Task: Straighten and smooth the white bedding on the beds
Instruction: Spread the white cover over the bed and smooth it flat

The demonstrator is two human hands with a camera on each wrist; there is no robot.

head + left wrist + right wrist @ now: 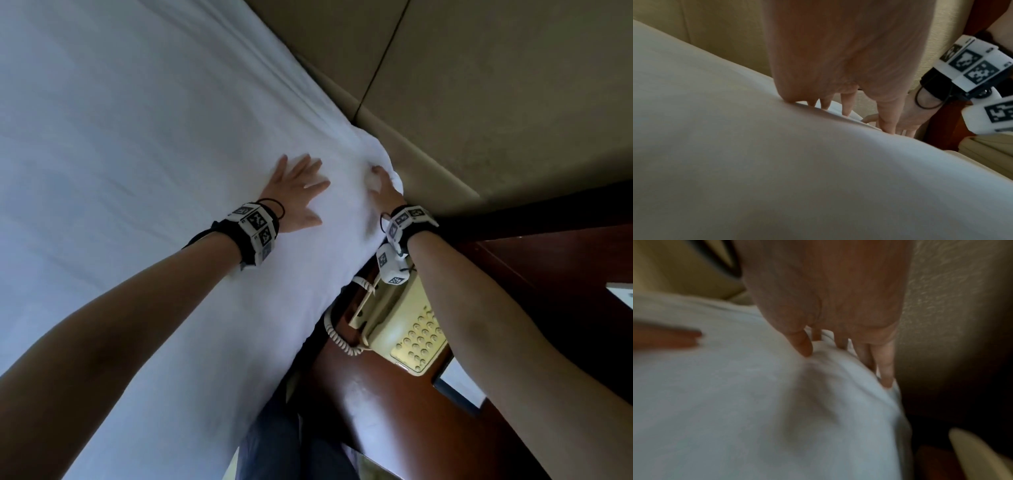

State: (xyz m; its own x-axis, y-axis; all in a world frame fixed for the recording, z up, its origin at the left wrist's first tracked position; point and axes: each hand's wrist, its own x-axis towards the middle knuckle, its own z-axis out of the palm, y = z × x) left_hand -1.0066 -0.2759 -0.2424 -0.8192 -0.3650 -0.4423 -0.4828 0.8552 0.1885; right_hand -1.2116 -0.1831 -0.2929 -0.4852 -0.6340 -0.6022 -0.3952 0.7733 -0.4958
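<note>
The white bedding [137, 137] covers the bed across the left of the head view, with long creases running toward the headboard corner. My left hand [298, 195] lies flat on it with fingers spread, just left of that corner. My right hand [383, 185] is at the corner itself, thumb on top of a bunched fold. In the right wrist view its straight fingers [885, 366] go down the side of the bedding [735, 402] by the headboard. From the left wrist, the left hand [838, 48] presses the bedding [777, 162], and the right hand [906, 116] shows beyond.
A beige padded headboard [479, 85] runs along the bed's far edge. To the right stands a dark wooden nightstand [376, 411] holding a cream telephone [407, 329] with a coiled cord [339, 339]. My legs [284, 445] stand between bed and nightstand.
</note>
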